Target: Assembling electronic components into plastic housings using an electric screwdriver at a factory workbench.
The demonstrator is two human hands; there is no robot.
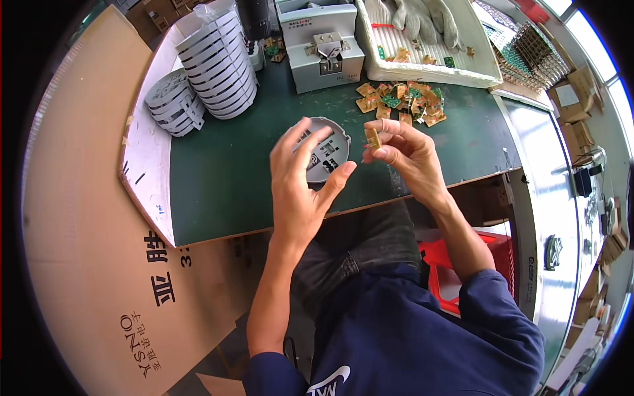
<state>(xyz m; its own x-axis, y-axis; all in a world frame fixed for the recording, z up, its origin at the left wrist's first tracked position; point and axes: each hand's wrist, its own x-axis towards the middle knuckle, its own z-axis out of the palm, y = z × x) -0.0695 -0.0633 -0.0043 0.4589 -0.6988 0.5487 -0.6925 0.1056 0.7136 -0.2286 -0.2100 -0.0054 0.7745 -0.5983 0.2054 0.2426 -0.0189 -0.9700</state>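
Observation:
My left hand [295,178] hovers over a round grey plastic housing [338,140] on the green tabletop, fingers spread and slightly blurred. It covers part of the housing, which has cut-outs and small dark parts inside. To the right, my right hand [409,155] pinches a small tan circuit board [374,138] on edge between thumb and fingers, just above the table. Behind that hand lies a loose pile of small tan and green circuit boards [403,102].
Stacked grey round housings [218,66] and a shorter stack [173,102] stand at the back left. A grey metal machine [323,49] is at the back, beside a white foam tray [436,72] holding gloves [426,23] and boards. Cardboard [86,218] walls the left side.

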